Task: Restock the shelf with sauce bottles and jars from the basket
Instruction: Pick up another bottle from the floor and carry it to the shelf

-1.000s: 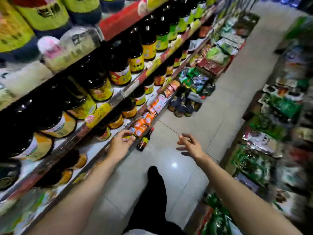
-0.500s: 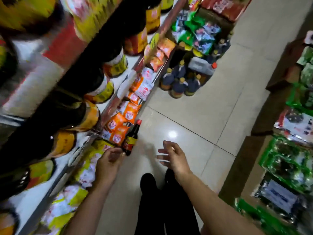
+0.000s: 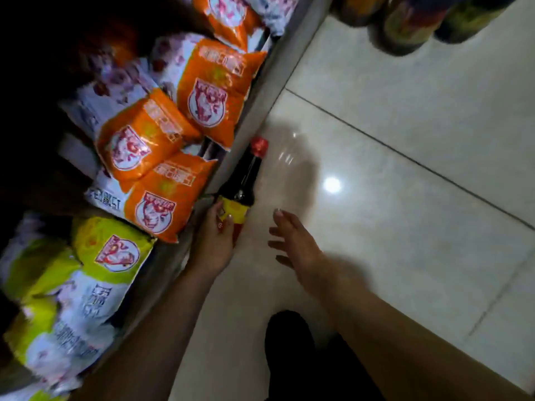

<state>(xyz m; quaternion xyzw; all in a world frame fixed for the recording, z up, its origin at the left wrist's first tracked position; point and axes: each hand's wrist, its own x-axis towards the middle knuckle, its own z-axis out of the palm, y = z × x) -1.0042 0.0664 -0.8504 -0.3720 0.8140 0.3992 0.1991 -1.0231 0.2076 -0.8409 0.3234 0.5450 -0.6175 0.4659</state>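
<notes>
Left grip [image 3: 212,241] holds bottle [image 3: 241,180]; shelf edge [image 3: 260,91] beside.

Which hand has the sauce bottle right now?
The left hand, gripping the red-capped sauce bottle at its yellow label; the right hand hovers open beside it, empty.

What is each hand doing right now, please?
Left hand: closed, holding the sauce bottle by its label.
Right hand: open, holding nothing.
</notes>
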